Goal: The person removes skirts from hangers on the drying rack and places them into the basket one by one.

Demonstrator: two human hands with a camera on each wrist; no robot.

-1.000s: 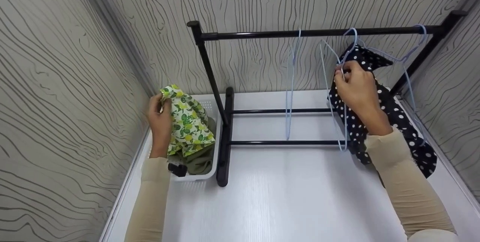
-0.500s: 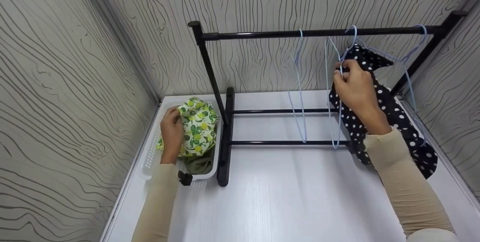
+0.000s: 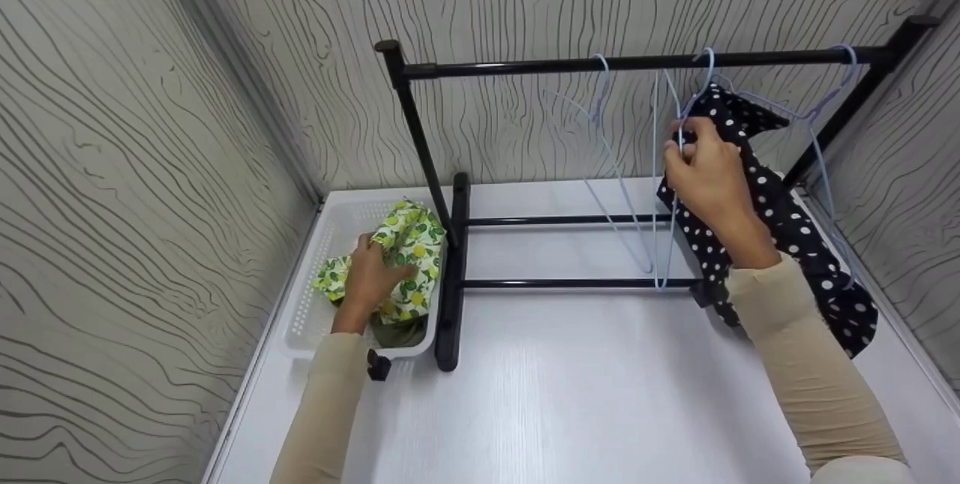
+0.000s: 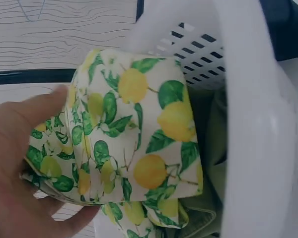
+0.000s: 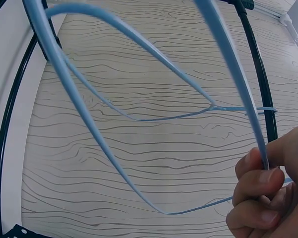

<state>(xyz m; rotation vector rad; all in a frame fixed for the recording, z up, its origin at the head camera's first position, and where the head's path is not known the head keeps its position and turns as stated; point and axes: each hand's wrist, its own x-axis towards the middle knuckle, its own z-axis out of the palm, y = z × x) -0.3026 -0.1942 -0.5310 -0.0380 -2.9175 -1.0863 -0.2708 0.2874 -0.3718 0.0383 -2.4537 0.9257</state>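
Cloth printed with lemons (image 3: 420,266) lies bunched in the white basket (image 3: 306,311), on top of olive-green fabric (image 3: 401,332), and the left hand (image 3: 367,278) is on it, thumb spread away from the fingers; whether it truly grips or merely touches, I cannot tell. If that hold is loose, the cloth could slip back into its folds, or pull the olive layer up with it should the two be tangled. The right hand (image 3: 709,176) pinches one side of a thin blue hanger (image 5: 233,64), hooked over the black rail (image 3: 517,67). A sharp tug there might unhook it, or snag the polka-dot garment (image 3: 787,236) just behind, since they crowd each other. Another hanger (image 3: 598,105) hangs askew near it and could catch too. The hangers look like slender, smooth plastic or coated wire, likely to flex; the lemon cloth seems light and crisp, creased into flaps; the basket's pale walls are rounded and pierced with small slots; the rail is a glossy tube.
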